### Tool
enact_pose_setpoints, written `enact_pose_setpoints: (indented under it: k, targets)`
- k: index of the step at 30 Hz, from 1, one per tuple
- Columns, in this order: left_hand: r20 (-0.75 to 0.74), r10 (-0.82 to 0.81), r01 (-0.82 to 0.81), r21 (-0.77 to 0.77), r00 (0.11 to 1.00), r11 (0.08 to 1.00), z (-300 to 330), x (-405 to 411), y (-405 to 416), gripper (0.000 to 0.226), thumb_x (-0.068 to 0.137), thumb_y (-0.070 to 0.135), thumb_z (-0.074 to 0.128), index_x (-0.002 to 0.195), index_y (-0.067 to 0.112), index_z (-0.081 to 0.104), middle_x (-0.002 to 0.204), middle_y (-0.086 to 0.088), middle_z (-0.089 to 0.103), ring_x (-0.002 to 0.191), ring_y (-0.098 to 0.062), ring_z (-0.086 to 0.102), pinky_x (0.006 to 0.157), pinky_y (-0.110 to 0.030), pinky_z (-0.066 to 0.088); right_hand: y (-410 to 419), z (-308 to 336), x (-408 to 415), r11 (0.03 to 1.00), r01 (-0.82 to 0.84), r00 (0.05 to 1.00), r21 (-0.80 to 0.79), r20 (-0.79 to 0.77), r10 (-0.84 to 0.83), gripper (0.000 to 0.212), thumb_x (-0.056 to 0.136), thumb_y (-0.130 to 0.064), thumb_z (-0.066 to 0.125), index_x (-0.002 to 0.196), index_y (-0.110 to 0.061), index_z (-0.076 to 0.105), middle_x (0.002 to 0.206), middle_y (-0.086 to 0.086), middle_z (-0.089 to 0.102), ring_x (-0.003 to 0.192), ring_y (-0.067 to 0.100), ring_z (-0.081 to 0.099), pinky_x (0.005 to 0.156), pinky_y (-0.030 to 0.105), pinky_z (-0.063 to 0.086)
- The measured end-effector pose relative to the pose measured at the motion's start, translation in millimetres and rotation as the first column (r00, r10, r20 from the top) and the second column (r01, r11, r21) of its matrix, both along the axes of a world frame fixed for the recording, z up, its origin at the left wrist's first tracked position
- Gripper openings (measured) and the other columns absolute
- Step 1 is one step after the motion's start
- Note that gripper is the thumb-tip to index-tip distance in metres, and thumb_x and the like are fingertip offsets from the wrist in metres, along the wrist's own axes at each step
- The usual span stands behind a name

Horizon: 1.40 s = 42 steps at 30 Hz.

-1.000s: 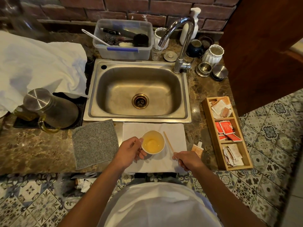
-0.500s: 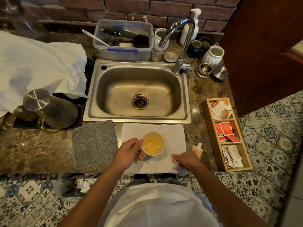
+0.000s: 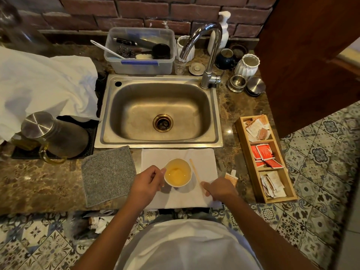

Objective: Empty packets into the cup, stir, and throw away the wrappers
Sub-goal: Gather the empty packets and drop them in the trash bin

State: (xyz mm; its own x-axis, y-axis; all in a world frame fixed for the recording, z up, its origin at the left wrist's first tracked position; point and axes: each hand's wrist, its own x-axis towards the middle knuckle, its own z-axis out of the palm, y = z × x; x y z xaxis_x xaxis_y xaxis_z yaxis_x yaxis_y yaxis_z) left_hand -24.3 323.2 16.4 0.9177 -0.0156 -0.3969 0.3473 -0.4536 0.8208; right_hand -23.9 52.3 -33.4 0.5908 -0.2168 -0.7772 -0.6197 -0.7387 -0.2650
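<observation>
A white cup [image 3: 177, 172] holding pale yellow liquid stands on a white cloth [image 3: 202, 156] at the counter's front edge. My left hand [image 3: 148, 182] grips the cup's left side at the handle. A thin wooden stir stick [image 3: 194, 169] lies on the cloth right of the cup, and my right hand [image 3: 218, 189] pinches its near end. An opened orange packet [image 3: 231, 177] lies on the counter just right of my right hand. A wooden tray [image 3: 251, 170] further right holds several packets in three compartments.
The steel sink [image 3: 159, 112] with its tap [image 3: 206, 55] lies behind the cloth. A grey mat [image 3: 108, 175] sits left of the cup, a steel kettle [image 3: 52, 133] further left. Jars and a plastic bin [image 3: 140, 49] stand at the back. Crumpled wrappers [image 3: 97, 221] lie below the counter edge.
My right hand with the stir stick has drawn slightly towards me and lowered onto the cloth. My left hand stays on the cup.
</observation>
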Motion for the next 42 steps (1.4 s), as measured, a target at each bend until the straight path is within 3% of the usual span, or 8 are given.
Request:
enact_pose_setpoints:
  k: [4, 7, 14, 19, 23, 27, 34, 42]
  targets:
    - [0.142, 0.017, -0.034, 0.112, 0.990, 0.993, 23, 8, -1, 0.023, 0.099, 0.044, 0.057, 0.084, 0.028, 0.062, 0.069, 0.003, 0.069, 0.065, -0.020, 0.068, 0.062, -0.051, 0.058, -19, 15, -1, 0.995, 0.090, 0.991, 0.039, 0.095, -0.093, 0.041, 0.094, -0.048, 0.059, 0.079, -0.015, 0.078, 0.064, -0.001, 0.072, 0.065, 0.013, 0.068, 0.064, 0.025, 0.047]
    - [0.210, -0.046, 0.009, 0.174, 0.977, 0.985, 50, 22, -18, 0.019, 0.100, 0.040, 0.057, 0.095, 0.024, 0.065, 0.078, 0.009, 0.066, 0.070, -0.011, 0.063, 0.063, -0.040, 0.055, -41, 27, -7, 0.984, 0.154, 0.973, 0.088, 0.160, -0.166, 0.031, 0.096, -0.035, 0.061, 0.084, -0.011, 0.075, 0.073, 0.005, 0.073, 0.068, 0.016, 0.067, 0.060, 0.025, 0.044]
    - [0.261, -0.379, 0.308, 0.274, 0.888, 0.911, 62, 63, -94, 0.017, 0.097, 0.036, 0.059, 0.112, 0.030, 0.065, 0.096, 0.016, 0.065, 0.075, -0.005, 0.061, 0.069, -0.030, 0.050, -86, 29, -28, 0.946, 0.306, 0.899, 0.109, 0.295, -0.325, 0.018, 0.094, -0.033, 0.065, 0.105, -0.020, 0.069, 0.077, -0.001, 0.074, 0.061, 0.009, 0.068, 0.057, 0.024, 0.045]
    - [0.177, -0.553, 0.460, 0.386, 0.814, 0.800, 41, 77, -151, 0.023, 0.094, 0.039, 0.060, 0.116, 0.032, 0.061, 0.099, 0.012, 0.067, 0.081, -0.011, 0.060, 0.075, -0.033, 0.050, -100, 17, -34, 0.959, 0.276, 0.917, 0.057, 0.282, -0.281, 0.038, 0.093, -0.041, 0.065, 0.125, -0.022, 0.059, 0.093, 0.006, 0.077, 0.078, 0.018, 0.073, 0.057, 0.023, 0.048]
    - [0.086, -0.672, 0.559, 0.482, 0.736, 0.674, 19, 77, -194, 0.026, 0.094, 0.034, 0.058, 0.118, 0.026, 0.062, 0.110, 0.004, 0.067, 0.099, -0.020, 0.064, 0.074, -0.031, 0.045, -105, 7, -36, 0.975, 0.210, 0.947, -0.071, 0.264, -0.185, 0.057, 0.087, -0.057, 0.060, 0.134, -0.027, 0.052, 0.096, 0.004, 0.077, 0.092, 0.025, 0.073, 0.080, 0.040, 0.060]
    - [-0.006, -0.734, 0.615, 0.552, 0.679, 0.563, -11, 78, -225, 0.031, 0.094, 0.031, 0.059, 0.125, 0.026, 0.062, 0.124, -0.001, 0.065, 0.110, -0.024, 0.064, 0.085, -0.037, 0.052, -100, 10, -31, 0.986, 0.110, 0.966, -0.125, 0.246, -0.076, 0.051, 0.091, -0.047, 0.062, 0.132, -0.019, 0.053, 0.105, 0.008, 0.075, 0.097, 0.029, 0.071, 0.081, 0.041, 0.059]
    - [-0.133, -0.810, 0.725, 0.544, 0.572, 0.422, -43, 87, -250, 0.031, 0.093, 0.034, 0.062, 0.124, 0.037, 0.062, 0.121, 0.001, 0.066, 0.108, -0.025, 0.064, 0.084, -0.039, 0.056, -92, 7, -19, 0.990, 0.051, 0.965, -0.128, 0.260, -0.016, 0.038, 0.091, -0.039, 0.065, 0.120, -0.017, 0.054, 0.104, 0.008, 0.073, 0.095, 0.030, 0.070, 0.076, 0.039, 0.058]
    - [-0.178, -0.856, 0.748, 0.591, 0.486, 0.301, -55, 82, -267, 0.028, 0.088, 0.028, 0.066, 0.116, 0.026, 0.061, 0.114, -0.005, 0.062, 0.098, -0.030, 0.065, 0.076, -0.037, 0.053, -93, -3, -19, 0.988, -0.009, 0.964, -0.154, 0.262, 0.049, 0.035, 0.091, -0.030, 0.061, 0.119, -0.013, 0.047, 0.099, 0.006, 0.072, 0.087, 0.027, 0.071, 0.069, 0.037, 0.055]
